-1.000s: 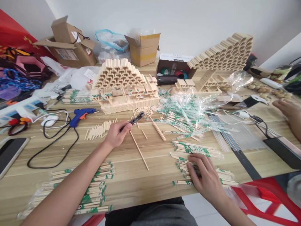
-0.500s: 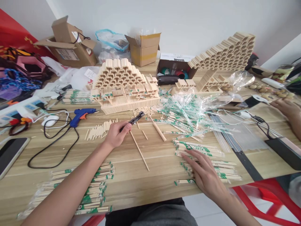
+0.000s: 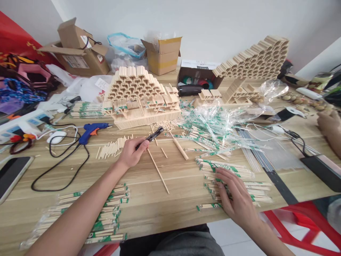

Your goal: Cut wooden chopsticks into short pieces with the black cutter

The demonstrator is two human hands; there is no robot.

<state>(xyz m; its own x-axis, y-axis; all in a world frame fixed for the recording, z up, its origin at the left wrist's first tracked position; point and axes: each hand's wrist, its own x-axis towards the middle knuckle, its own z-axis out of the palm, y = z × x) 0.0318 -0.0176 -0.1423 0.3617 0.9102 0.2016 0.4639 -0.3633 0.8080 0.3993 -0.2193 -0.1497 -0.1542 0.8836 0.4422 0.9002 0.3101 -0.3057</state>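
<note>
"Sliding, are they, those chopstick packets (image 3: 257,184)?"

"Yes: several left ends sit further right than 1 second ago, near the worktop's (image 3: 178,204) front edge, so handling apparently centres there."

"And the hands?"

"Right hand (image 3: 236,193) arched palm-down over them, fingers slightly parted; one cannot tell if they grip. Left hand (image 3: 130,152) reaches forward, fingers wrapped around a dark tool (image 3: 156,134)."

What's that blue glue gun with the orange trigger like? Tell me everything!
The blue, plastic-looking glue gun has an orange trigger, a narrow nozzle and a black cord looping from its handle. It lies on the wood-grain table, nozzle pointing right, beside the person's left hand but not touching it.
</note>
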